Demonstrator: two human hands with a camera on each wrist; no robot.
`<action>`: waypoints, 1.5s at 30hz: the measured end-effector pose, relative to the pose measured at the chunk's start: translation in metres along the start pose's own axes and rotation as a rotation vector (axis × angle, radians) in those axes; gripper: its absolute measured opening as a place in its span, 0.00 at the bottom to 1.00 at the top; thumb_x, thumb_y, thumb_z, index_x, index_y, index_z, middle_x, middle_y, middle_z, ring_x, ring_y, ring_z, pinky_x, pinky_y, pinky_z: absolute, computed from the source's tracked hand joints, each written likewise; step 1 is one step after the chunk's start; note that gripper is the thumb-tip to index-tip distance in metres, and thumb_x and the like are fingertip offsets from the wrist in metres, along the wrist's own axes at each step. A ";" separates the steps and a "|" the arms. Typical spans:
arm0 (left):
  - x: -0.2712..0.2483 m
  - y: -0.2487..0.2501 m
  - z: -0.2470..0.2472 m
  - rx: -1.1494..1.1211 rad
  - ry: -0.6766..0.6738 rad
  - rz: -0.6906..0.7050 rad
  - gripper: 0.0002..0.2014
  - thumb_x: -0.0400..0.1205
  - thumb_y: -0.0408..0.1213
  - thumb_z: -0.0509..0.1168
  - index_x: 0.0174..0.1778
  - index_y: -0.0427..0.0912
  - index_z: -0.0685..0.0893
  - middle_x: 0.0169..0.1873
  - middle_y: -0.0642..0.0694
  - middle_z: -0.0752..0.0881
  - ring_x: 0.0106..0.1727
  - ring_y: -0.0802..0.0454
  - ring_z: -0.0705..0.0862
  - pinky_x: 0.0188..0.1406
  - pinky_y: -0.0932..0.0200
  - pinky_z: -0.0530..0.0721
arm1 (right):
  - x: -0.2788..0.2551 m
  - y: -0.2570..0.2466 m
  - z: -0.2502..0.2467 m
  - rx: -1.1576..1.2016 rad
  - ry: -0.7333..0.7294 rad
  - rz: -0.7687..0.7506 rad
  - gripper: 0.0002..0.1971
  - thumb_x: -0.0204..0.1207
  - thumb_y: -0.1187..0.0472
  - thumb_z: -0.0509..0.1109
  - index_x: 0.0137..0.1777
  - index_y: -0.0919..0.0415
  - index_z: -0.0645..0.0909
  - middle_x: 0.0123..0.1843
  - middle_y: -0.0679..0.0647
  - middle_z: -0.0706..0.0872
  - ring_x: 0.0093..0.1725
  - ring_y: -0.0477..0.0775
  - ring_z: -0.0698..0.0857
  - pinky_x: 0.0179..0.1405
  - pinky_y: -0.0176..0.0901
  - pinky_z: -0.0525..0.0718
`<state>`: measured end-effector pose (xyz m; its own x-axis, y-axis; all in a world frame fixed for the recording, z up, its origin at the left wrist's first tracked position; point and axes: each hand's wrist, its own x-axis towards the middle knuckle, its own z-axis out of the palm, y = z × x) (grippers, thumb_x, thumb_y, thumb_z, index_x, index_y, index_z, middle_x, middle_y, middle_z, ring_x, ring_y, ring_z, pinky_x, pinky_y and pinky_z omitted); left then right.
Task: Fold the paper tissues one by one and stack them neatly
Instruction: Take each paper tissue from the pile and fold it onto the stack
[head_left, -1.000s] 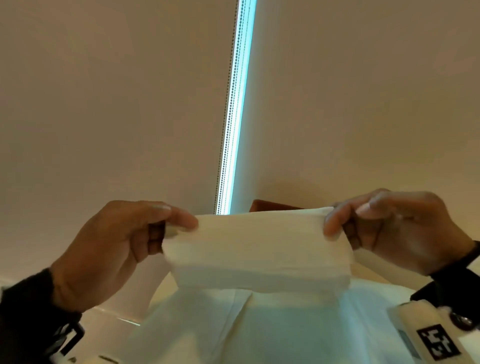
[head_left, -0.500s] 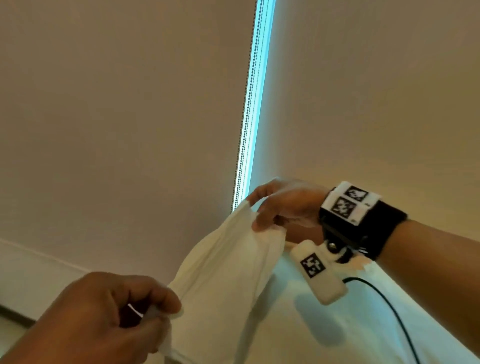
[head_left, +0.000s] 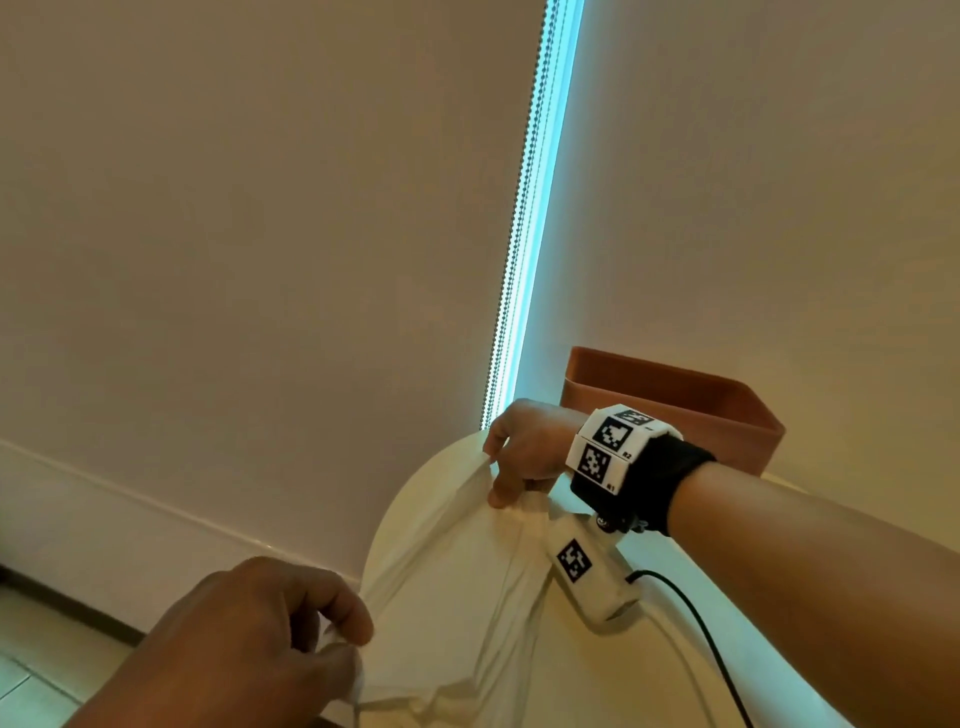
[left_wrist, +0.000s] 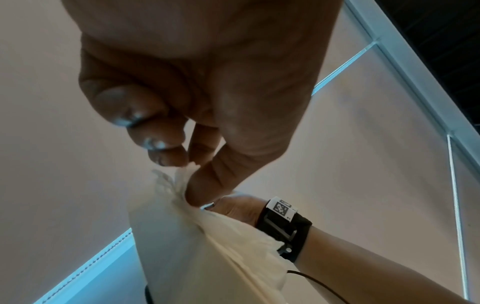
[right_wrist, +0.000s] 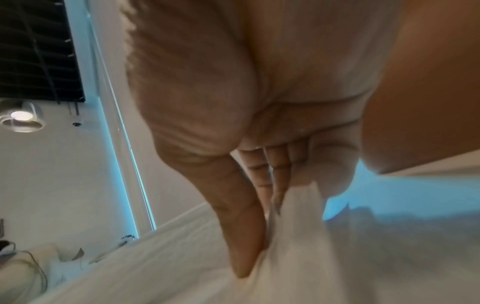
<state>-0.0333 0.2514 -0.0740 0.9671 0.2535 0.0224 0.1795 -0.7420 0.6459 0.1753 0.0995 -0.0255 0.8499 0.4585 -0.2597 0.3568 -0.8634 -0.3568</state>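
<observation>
A white paper tissue (head_left: 457, 587) hangs stretched and creased between my two hands over a round white table (head_left: 613, 675). My left hand (head_left: 343, 631) pinches its near corner at the lower left of the head view; the left wrist view shows thumb and fingers (left_wrist: 197, 181) closed on the crumpled tissue (left_wrist: 233, 246) edge. My right hand (head_left: 498, 475) pinches the far corner near the table's back edge. In the right wrist view the thumb and fingers (right_wrist: 241, 242) hold the tissue (right_wrist: 298, 236) bunched between them.
A brown open box (head_left: 691, 400) stands on the table behind my right wrist. A black cable (head_left: 701, 634) runs from the wrist camera (head_left: 592, 577) across the tabletop. Beige roller blinds (head_left: 260, 234) with a bead chain (head_left: 524, 218) fill the background. Floor shows at the lower left.
A second ago both hands held the tissue folded flat and level in front of me. Since then the right hand has moved away and the left has dropped toward me, stretching the tissue slantwise.
</observation>
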 end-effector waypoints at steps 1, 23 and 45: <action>0.000 -0.001 0.000 0.042 0.023 0.021 0.16 0.66 0.52 0.76 0.35 0.84 0.80 0.29 0.61 0.84 0.32 0.70 0.81 0.41 0.70 0.80 | -0.002 0.001 0.000 -0.020 0.016 -0.001 0.23 0.68 0.60 0.83 0.63 0.61 0.83 0.44 0.55 0.88 0.41 0.53 0.89 0.46 0.42 0.89; 0.006 0.241 0.103 0.607 -0.541 1.039 0.38 0.73 0.62 0.71 0.79 0.63 0.66 0.71 0.62 0.75 0.69 0.58 0.75 0.66 0.60 0.76 | -0.300 0.146 -0.061 -0.144 0.269 0.194 0.13 0.65 0.41 0.80 0.50 0.36 0.86 0.44 0.31 0.87 0.45 0.32 0.85 0.43 0.37 0.86; 0.026 0.256 0.121 0.062 -0.686 0.845 0.19 0.67 0.53 0.79 0.53 0.58 0.88 0.48 0.61 0.90 0.48 0.64 0.88 0.53 0.59 0.89 | -0.313 0.189 -0.026 0.000 0.411 0.085 0.04 0.73 0.53 0.77 0.38 0.48 0.87 0.37 0.35 0.88 0.37 0.36 0.86 0.38 0.34 0.84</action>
<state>0.0593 -0.0074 -0.0002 0.6735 -0.7392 -0.0017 -0.6003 -0.5483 0.5822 -0.0132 -0.2130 0.0118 0.9604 0.2633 0.0912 0.2784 -0.8946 -0.3496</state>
